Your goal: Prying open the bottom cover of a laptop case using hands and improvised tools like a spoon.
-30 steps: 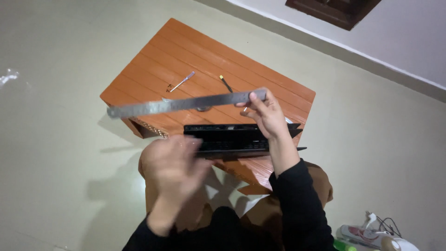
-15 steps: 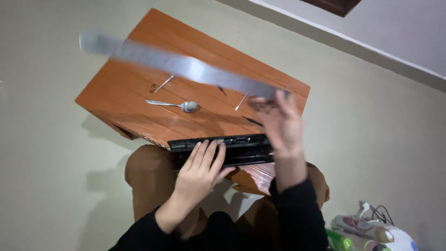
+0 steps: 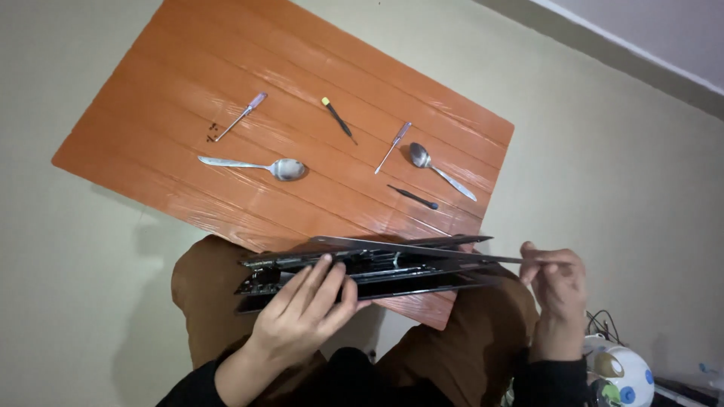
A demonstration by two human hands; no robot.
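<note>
Left hand: the left hand (image 3: 305, 313) lies palm down with fingers spread flat on the near edge of the flat black opened device with bare dark internals (image 3: 362, 275); it presses rather than grips.
Device place: it rests edge-on across the person's lap in brown trousers (image 3: 207, 290), against the near edge of the orange wood-plank low table (image 3: 151, 83).
Right hand: the right hand (image 3: 556, 283) is raised at the device's right end, thumb and fingertips pressed together, pinching the end of a long thin grey metal strip (image 3: 411, 246).
Strip place: the strip runs leftward from the pinch, lying just above the device's top edge; whether it touches I cannot tell.
Sleeves: both forearms wear black sleeves.
Screwdrivers: two with clear handles, one at the left (image 3: 241, 116) beside a few tiny dark screws (image 3: 213, 133), one right of centre (image 3: 394, 146).
Dark tools: two, a black one with a yellow tip (image 3: 338, 119) and a slim black pen-like one (image 3: 413, 197).
Spoons: two metal spoons, the left (image 3: 256, 165) and the right (image 3: 439, 169).
Far right: a white rounded object with coloured patches (image 3: 622, 369) sits on the floor beside cables.
</note>
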